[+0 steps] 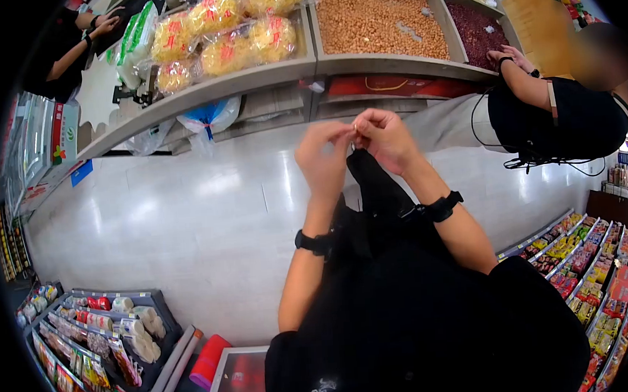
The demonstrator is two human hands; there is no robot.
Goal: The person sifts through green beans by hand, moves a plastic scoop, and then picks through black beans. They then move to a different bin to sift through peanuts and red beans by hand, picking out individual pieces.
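Both hands are raised in front of my body, their fingertips meeting. My left hand (322,159), partly blurred, has its thumb and fingers pinched together. Against it, my right hand (389,141) is also closed in a pinch. Whatever sits between the fingertips is too small to name. Black wristbands circle both my wrists. Beyond my hands stands a display counter (251,77). In its bins lie reddish-brown peanuts (376,22), dark red beans (470,35) and bagged yellow noodles (216,13) with red print.
At the right, a person in a black top (562,115) reaches into the bean bin. Another person's arms (72,59) show at upper left. Snack shelves (595,280) stand at lower right, a goods rack (97,335) at lower left. A blue-and-clear plastic bag (209,116) hangs under the counter.
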